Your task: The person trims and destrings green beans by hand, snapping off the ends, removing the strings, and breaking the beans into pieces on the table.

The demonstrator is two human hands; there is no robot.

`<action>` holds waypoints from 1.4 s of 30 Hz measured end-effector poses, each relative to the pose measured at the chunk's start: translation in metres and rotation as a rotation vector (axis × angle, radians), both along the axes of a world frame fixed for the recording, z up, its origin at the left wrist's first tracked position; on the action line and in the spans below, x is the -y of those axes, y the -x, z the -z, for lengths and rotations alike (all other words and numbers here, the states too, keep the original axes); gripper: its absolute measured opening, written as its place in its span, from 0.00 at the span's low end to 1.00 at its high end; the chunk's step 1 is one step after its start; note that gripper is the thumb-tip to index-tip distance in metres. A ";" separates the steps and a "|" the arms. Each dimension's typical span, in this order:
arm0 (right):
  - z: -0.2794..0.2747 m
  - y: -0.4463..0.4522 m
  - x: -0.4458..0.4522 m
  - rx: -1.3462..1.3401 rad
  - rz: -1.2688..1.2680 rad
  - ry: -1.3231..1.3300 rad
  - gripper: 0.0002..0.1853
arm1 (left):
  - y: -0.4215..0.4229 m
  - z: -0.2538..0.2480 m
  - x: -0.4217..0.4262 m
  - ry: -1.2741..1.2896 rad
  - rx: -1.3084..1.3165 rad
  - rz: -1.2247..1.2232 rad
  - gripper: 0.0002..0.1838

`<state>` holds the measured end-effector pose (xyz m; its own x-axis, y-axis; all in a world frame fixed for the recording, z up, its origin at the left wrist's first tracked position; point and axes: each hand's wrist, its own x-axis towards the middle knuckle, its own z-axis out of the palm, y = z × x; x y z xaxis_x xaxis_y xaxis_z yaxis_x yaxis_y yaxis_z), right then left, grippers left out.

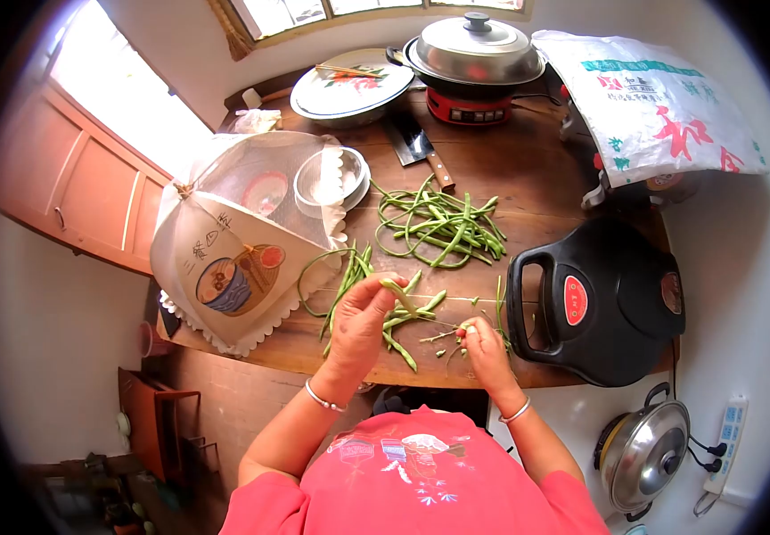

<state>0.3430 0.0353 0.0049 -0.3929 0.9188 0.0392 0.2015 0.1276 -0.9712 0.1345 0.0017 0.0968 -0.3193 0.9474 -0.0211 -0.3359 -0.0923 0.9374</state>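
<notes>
My left hand is closed in a pinch around a green bean above the table's front part. To its right, my right hand is also pinched shut, with a small pale green bit of bean at the fingertips. Shorter green beans lie on the wood beside and beneath my left hand. Near my right hand are small bean scraps. Farther back sits a tangled pile of long green beans.
A mesh food cover stands at the left over dishes. Behind the pile lies a cleaver. A black electric griddle is at the right. At the back are a lidded pan and a large enamel lid.
</notes>
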 end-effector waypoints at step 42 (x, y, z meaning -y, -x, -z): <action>-0.033 -0.005 0.001 0.134 0.083 -0.232 0.07 | 0.014 0.022 -0.030 0.141 -0.228 0.046 0.11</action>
